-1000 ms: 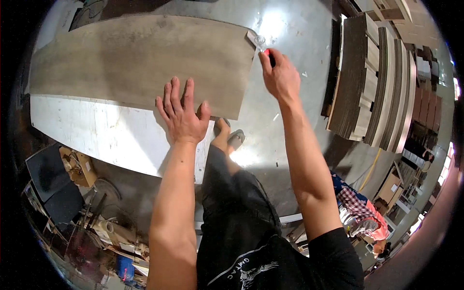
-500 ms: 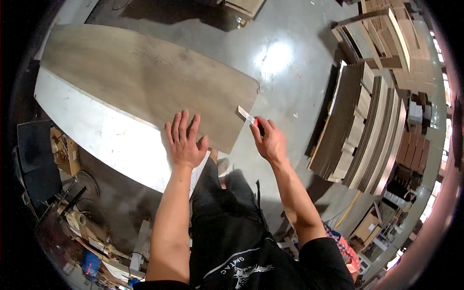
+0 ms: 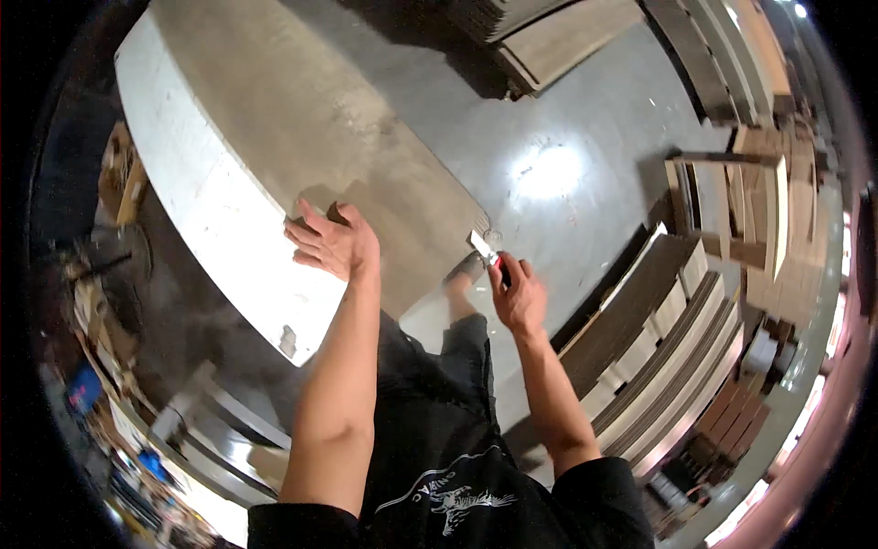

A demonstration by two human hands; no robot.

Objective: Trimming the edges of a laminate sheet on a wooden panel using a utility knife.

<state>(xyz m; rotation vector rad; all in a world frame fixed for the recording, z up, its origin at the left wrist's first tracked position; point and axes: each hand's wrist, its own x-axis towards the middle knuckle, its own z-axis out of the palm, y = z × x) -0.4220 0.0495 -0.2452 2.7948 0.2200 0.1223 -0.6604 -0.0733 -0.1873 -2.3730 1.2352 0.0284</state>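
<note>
Red/pale tool (image 3: 480, 244) now nr brd (image 3: 311, 119) corner

White work surface and grey floor, with boards lying on each

White work surface (image 3: 206, 174) runs obliquely from upper left toward lower centre, its edges bowed by the lens; bare strip along its left side, glare toward the near end; one small grey patch (image 3: 288, 341) there, mark or loose scrap, cannot tell; long brown panel (image 3: 311, 119) lies flat on the surface, covering its right side, mottled and partly shadowed; far end of panel cut off by frame edge.

Floor (image 3: 604, 229): grey, smooth, with a bright reflection; small pale flecks scattered on it; board stack (image 3: 494, 14) at top, second board stack (image 3: 658, 334) at right, pale wooden frame (image 3: 777, 220) just beyond the latter; bases of the stacks not clearly visible.
</note>
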